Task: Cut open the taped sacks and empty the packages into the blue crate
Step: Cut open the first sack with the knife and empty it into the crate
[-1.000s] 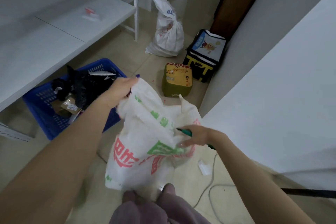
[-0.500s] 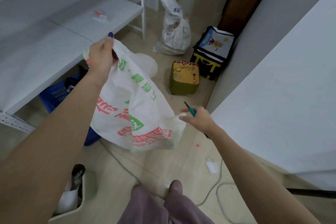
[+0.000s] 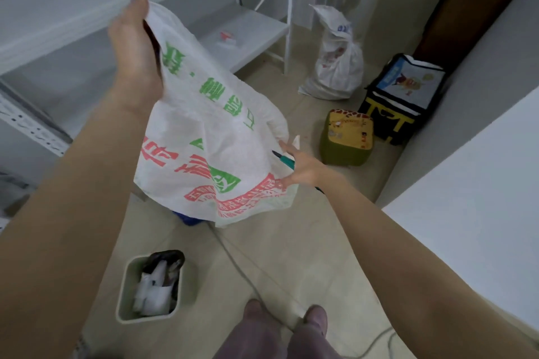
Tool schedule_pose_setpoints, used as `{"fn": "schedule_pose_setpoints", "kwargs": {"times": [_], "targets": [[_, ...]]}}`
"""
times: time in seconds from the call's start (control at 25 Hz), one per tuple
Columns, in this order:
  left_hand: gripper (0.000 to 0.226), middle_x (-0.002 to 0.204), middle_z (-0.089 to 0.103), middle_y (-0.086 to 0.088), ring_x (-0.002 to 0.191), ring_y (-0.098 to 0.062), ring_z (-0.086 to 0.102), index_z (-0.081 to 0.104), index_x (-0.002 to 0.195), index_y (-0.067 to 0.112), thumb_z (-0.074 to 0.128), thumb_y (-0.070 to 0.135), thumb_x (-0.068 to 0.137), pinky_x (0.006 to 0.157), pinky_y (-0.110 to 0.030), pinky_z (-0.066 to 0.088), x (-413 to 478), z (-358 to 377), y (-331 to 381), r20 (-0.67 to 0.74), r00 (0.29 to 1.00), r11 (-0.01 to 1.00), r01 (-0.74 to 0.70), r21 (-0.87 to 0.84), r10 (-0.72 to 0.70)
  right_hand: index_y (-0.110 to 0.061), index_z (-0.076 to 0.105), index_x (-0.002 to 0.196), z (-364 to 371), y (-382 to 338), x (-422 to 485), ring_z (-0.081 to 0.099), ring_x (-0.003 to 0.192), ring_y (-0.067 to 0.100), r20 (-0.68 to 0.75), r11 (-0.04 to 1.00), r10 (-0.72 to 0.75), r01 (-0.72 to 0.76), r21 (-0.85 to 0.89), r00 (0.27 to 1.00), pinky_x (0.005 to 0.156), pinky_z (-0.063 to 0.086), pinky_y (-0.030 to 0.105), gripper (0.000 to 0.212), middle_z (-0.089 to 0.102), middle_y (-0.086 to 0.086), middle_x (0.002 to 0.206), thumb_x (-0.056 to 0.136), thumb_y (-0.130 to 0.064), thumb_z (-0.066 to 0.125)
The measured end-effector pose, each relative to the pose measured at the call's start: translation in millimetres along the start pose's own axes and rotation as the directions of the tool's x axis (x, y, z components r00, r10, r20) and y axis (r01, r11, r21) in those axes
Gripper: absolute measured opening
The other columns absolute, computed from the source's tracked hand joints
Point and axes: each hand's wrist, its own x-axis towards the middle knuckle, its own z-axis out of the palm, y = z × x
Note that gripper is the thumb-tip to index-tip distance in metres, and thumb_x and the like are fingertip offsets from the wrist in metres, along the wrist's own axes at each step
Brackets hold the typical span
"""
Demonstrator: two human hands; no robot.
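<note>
— Where do we have the sack [image 3: 204, 137]?

— Up in the air, over the blue crate [image 3: 186, 218], of which only a corner shows beneath it. Our left hand [image 3: 137, 49] pinches its top edge shut; our right hand [image 3: 303, 167] grips a lower corner with the green-handled cutter [image 3: 284, 159] tucked in the same fingers.

— How will it handle?

— It hangs limp and flat — light, soft woven plastic, probably a bit slick. We'd judge bunched corners the safest hold.

open floor [image 3: 291, 242] between shelving [image 3: 38, 131] and white counter [image 3: 466, 198], waste bin [image 3: 151, 285] below, cable [image 3: 242, 268] trailing across
</note>
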Motion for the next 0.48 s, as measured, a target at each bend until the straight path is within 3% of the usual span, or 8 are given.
{"fn": "schedule_pose_setpoints", "kwargs": {"times": [0.12,0.24,0.36,0.44,0.48], "targets": [[0.038,0.091,0.052,-0.016,0.085,-0.03,0.058,0.052,0.088,0.01,0.064,0.045,0.081,0.089,-0.05,0.05,-18.5,0.7,2.4,0.014,1.0,1.0,-0.001,-0.001,0.001,-0.032,0.018,0.151,6.4,0.0,0.8,0.027,0.141,0.023,-0.013,1.0,-0.006,0.007,0.017,1.0,0.11,0.027,0.033,0.099,0.025,-0.001,0.156,0.076,-0.013,0.079],[0.031,0.082,0.057,-0.012,0.078,-0.026,0.06,0.055,0.084,0.008,0.053,0.038,0.091,0.08,-0.041,0.052,-30.7,6.4,-4.1,-0.036,0.999,0.999,0.013,-0.033,-0.014,-0.028,0.021,0.151,33.9,5.5,0.3,0.032,0.139,0.022,0.031,0.998,-0.02,0.018,0.052,0.999,0.098,0.032,0.022,0.092,0.026,0.001,0.155,0.079,-0.016,0.076],[0.035,0.093,0.057,-0.014,0.087,-0.028,0.059,0.055,0.094,0.007,0.054,0.041,0.091,0.086,-0.046,0.051,-34.8,3.0,2.4,-0.067,0.997,0.992,0.026,-0.124,-0.035,-0.024,0.023,0.151,75.0,33.7,-4.6,0.032,0.139,0.022,0.09,0.986,0.079,-0.091,0.14,0.993,0.107,0.03,0.027,0.086,0.027,0.0,0.155,0.082,-0.022,0.074],[0.036,0.095,0.057,-0.013,0.09,-0.028,0.059,0.057,0.096,0.007,0.053,0.043,0.091,0.089,-0.047,0.049,-34.9,-2.0,3.2,-0.089,0.995,0.99,0.028,-0.139,-0.041,-0.017,0.036,0.145,97.2,51.9,-6.8,0.044,0.13,0.023,0.043,0.986,0.149,-0.152,0.063,0.988,0.106,0.034,0.029,0.071,0.044,0.005,0.145,0.084,-0.022,0.072],[0.036,0.096,0.058,-0.013,0.091,-0.027,0.06,0.058,0.095,0.007,0.052,0.043,0.091,0.09,-0.046,0.049,-37.1,-4.2,2.4,-0.104,0.994,0.991,0.027,-0.13,-0.04,-0.014,0.045,0.138,105.4,57.2,-7.5,0.052,0.12,0.024,-0.003,0.982,0.187,-0.187,0.01,0.982,0.098,0.039,0.028,0.06,0.054,0.007,0.135,0.085,-0.023,0.071]]}}
